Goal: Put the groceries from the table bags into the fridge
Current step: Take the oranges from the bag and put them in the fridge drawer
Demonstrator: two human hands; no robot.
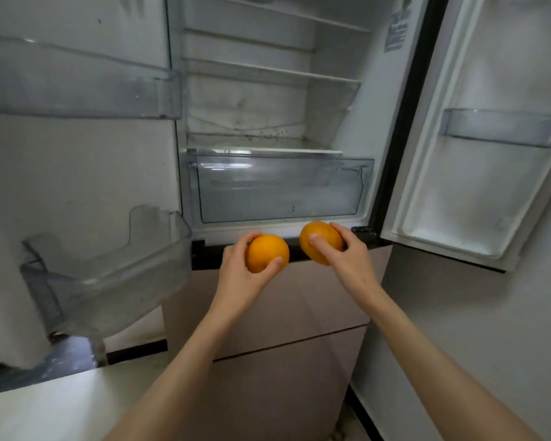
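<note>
Both arms reach forward toward the open fridge (347,100), each hand grasping one orange. The left hand (239,268) cups the left orange (268,252) from its left side, fingertips curling over the top and the thumb pressed under its lower right. The right hand (347,253) holds the right orange (318,241) from the right, thumb laid across the front of the fruit and fingers wrapped behind its top. The two oranges hang side by side, near each other but apart, just in front of the fridge's lower front edge and just below the clear crisper drawer (277,186). The shelves above the drawer are bare. Both fridge doors stand open, a clear door bin (109,275) on the left door close to the left hand.
</note>
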